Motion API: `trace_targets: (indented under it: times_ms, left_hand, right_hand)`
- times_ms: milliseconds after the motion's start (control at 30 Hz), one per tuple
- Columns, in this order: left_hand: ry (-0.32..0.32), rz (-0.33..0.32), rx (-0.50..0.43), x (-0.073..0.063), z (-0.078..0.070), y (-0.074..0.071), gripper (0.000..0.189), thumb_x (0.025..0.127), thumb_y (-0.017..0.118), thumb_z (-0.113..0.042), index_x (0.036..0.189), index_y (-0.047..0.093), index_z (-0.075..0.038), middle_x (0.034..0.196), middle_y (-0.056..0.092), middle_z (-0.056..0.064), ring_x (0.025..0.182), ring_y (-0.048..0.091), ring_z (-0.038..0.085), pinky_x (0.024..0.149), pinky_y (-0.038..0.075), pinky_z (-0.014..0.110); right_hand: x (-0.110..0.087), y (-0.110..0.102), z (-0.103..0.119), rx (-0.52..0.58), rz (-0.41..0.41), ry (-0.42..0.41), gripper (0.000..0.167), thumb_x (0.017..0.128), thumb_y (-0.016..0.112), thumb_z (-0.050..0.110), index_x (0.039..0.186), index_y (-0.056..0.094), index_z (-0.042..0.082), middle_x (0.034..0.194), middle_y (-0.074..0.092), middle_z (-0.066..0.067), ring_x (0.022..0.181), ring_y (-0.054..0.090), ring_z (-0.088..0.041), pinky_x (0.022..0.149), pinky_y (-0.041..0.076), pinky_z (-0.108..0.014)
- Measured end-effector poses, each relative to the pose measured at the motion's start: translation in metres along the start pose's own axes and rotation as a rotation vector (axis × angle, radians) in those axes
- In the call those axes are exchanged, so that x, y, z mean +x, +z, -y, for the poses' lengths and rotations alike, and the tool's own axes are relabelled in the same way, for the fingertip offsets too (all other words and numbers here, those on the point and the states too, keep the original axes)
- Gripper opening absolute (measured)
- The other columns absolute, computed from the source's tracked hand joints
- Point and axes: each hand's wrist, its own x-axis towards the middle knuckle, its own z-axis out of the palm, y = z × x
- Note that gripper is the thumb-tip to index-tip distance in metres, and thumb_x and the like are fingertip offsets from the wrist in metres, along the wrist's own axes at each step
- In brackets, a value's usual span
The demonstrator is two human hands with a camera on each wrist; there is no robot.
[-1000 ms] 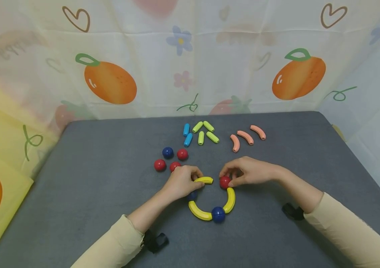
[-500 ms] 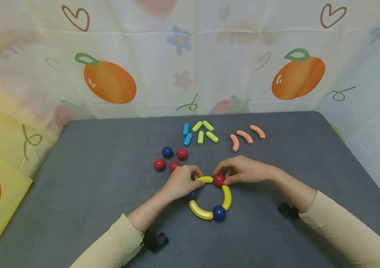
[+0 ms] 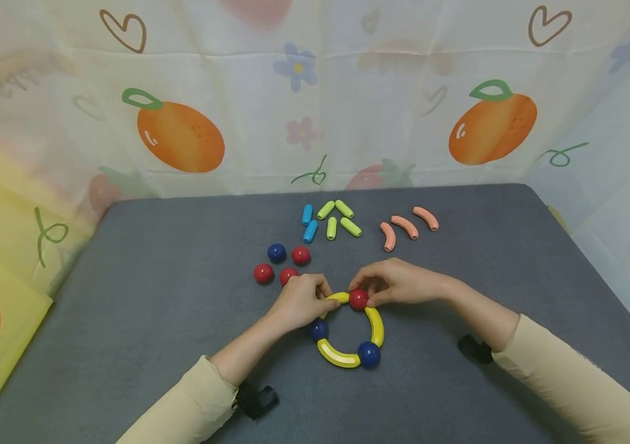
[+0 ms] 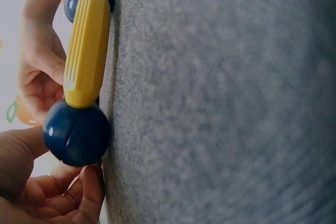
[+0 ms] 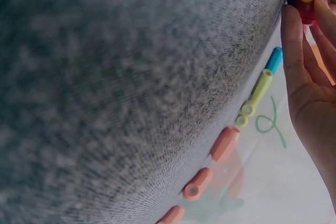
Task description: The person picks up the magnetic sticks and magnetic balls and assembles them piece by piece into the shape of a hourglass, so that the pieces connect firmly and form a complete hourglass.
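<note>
A ring of curved yellow rods and balls lies on the grey table. My left hand [image 3: 299,302] pinches the upper-left yellow rod [image 3: 339,297], partly covering it. On the ring's far side, my right hand [image 3: 400,282] grips a red ball [image 3: 358,300] between thumb and fingers, right at that rod's end. From the red ball a yellow rod [image 3: 376,327] curves down to a blue ball [image 3: 369,354]. Another yellow rod [image 3: 339,356] links this to a second blue ball [image 3: 319,330] below the left hand. The left wrist view shows that near blue ball [image 4: 77,135] large, beside the left fingers.
Loose red balls [image 3: 263,274] and a blue ball [image 3: 276,253] lie beyond the left hand. Farther back are short blue rods [image 3: 310,231], several green rods [image 3: 332,228] and curved pink rods [image 3: 405,227]. A printed curtain [image 3: 381,123] hangs behind the table [image 3: 170,277].
My right hand has moved left with the red ball, bringing it against the end of the upper-left yellow rod. The lower blue ball and its rods have shifted slightly right. The left hand stays put.
</note>
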Motion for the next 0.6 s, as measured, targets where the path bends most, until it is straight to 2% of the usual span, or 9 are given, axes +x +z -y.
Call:
trace_targets:
  times_ms: [200,333,467,600]
  left_hand:
    - [-0.003,0.008,0.001,-0.0015,-0.0017,-0.001,0.02,0.083,0.079,-0.021,0.076,0.066,-0.008,0.062,0.06,0.001,0.05,0.051,0.01,0.048,0.041,0.021]
    - [0.016,0.043,0.014,-0.0013,-0.0018,-0.0025,0.016,0.083,0.078,-0.022,0.088,0.07,-0.009,0.063,0.059,0.001,0.051,0.05,0.01,0.049,0.041,0.022]
    - [0.043,0.088,0.015,-0.0016,-0.0014,-0.0042,0.022,0.085,0.076,-0.021,0.104,0.072,-0.011,0.063,0.058,0.001,0.05,0.049,0.01,0.048,0.039,0.021]
    - [0.05,0.114,0.01,-0.0012,-0.0014,-0.0046,0.024,0.086,0.075,-0.02,0.108,0.072,-0.012,0.062,0.057,0.0,0.047,0.048,0.01,0.046,0.038,0.021]
  right_hand:
    - [-0.0004,-0.0007,0.0022,0.006,-0.01,0.009,0.035,0.091,0.07,0.014,0.126,0.064,0.015,0.116,0.069,0.001,0.095,0.068,-0.008,0.084,0.056,-0.024]
    - [-0.0013,-0.0017,0.0018,0.016,-0.013,0.033,0.036,0.091,0.07,0.013,0.126,0.064,0.016,0.116,0.07,0.001,0.096,0.068,-0.009,0.084,0.056,-0.024]
    - [-0.0016,-0.0022,0.0011,0.013,-0.018,0.033,0.034,0.091,0.07,0.016,0.125,0.064,0.016,0.116,0.069,0.001,0.095,0.068,-0.008,0.083,0.056,-0.024]
    - [-0.0015,-0.0022,-0.0001,0.011,-0.021,0.016,0.031,0.091,0.071,0.023,0.122,0.065,0.018,0.111,0.07,0.003,0.092,0.068,-0.008,0.082,0.056,-0.024]
